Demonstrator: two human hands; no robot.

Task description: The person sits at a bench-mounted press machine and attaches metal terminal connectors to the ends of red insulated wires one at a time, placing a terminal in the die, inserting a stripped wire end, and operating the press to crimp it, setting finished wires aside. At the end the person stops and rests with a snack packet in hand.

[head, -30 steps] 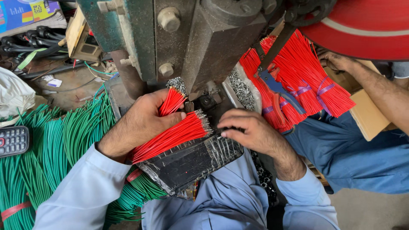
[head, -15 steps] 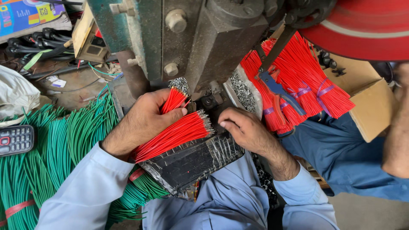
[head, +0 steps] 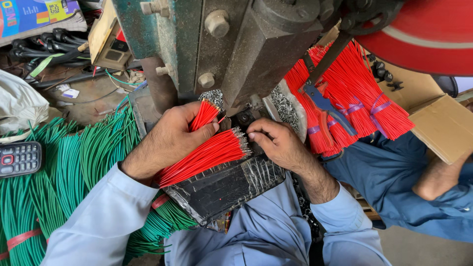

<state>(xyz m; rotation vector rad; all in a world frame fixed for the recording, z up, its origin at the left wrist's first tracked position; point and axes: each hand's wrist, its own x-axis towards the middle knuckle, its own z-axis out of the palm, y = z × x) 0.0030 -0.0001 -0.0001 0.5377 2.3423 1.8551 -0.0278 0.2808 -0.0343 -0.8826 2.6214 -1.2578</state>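
Right under the nose of the old green press machine [head: 236, 44], both hands are crowded around a small work spot. Left hand [head: 170, 140] is clenched around a small bunch of red wires [head: 204, 114], tips poking up toward the machine, and it also rests on a bigger fan of red wires [head: 207, 155] lying on a black taped-up tray [head: 226, 187]. That fan's long axis runs from lower left, under the left wrist, up to the right, with the stripped metal ends finishing just beside the right hand [head: 278, 143]. Right hand is pinched shut at the fingertips, right by the die; looks like it's on a single wire, but it's too small to tell for sure.

So the wire ends point at the right hand, which is the nearer one to the machine's working point, while the left keeps the stock.

Off to the left there's a big heap of green wires [head: 64, 172] and a keypad phone [head: 19, 158]. To the right, tied red wire bundles [head: 354, 108] beside a cardboard box [head: 438, 128], plus another person's arm [head: 443, 177].
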